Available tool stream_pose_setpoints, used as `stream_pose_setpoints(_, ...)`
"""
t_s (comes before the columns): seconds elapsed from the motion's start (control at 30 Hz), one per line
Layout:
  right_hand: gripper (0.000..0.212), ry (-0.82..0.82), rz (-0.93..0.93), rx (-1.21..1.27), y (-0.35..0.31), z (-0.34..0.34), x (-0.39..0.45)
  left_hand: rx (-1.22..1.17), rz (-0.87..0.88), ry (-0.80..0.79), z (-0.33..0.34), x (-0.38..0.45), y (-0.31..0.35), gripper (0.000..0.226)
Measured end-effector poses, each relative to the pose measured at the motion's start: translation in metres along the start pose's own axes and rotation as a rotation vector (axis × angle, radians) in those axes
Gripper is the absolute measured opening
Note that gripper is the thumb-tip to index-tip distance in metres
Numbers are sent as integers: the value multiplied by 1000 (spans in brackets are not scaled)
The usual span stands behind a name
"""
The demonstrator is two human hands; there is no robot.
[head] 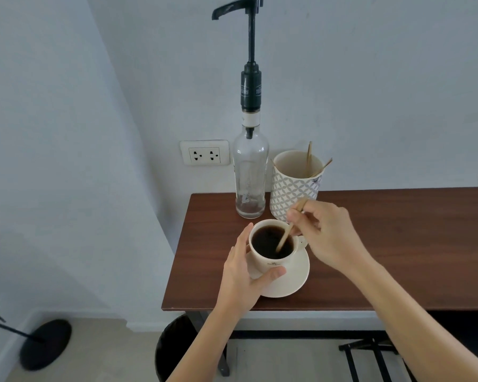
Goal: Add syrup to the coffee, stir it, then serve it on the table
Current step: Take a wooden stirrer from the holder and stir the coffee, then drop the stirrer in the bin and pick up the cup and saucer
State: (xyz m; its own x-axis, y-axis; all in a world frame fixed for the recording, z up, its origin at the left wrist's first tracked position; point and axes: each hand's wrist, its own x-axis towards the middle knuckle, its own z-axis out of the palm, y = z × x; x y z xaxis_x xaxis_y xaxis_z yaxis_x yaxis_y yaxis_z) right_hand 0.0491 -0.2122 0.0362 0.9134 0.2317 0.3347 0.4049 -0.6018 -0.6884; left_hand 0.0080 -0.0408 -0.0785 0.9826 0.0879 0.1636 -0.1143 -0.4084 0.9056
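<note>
A cream coffee cup (271, 261) full of dark coffee stands on a cream saucer (290, 282) near the left end of the brown table (384, 244). My left hand (243, 279) wraps around the cup's left side, thumb on its front. My right hand (326, 232) pinches a wooden stir stick (283, 239) whose lower end dips into the coffee. Behind the cup rises a clear glass syrup bottle (250, 175) with a tall black pump.
A patterned holder (293, 186) with more wooden sticks stands right of the bottle, just behind my right hand. A wall socket (204, 153) sits left of the bottle. Under the table are a black bin (174, 348), a table leg and a black rack (375, 357).
</note>
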Motion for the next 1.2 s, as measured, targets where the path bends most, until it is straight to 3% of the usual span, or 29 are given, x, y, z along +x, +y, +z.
stream_pose_setpoints(0.27, 20, 150, -137, 60, -7, -17, -8, 10, -27, 41, 3, -13, 9, 89)
stream_pose_setpoints(0.37, 28, 110, -198, 118, -13, -17, -13, 25, -60, 121, -1, -23, 8, 85)
stream_pose_setpoints(0.53, 30, 195, -195, 133, -10, -18, -17, 19, -50, 90, -7, -22, 4, 85)
stream_pose_setpoints(0.7, 33, 266, -115, 136, 4, -29, -16, 31, -23, 76, -7, -8, 19, 99)
stream_pose_setpoints(0.83, 21, 318, 17, 226, 15, -39, -12, -22, 19, 194, -13, -10, 25, 96)
stream_pose_setpoints(1.03, 21, 437, 201, 828, -25, -28, -11, 13, 39, 470, -108, -3, 1, 55)
stream_pose_setpoints(1.2, 22, 434, 226, 796, -92, 50, -27, 175, -32, 564, -215, 15, -70, 42)
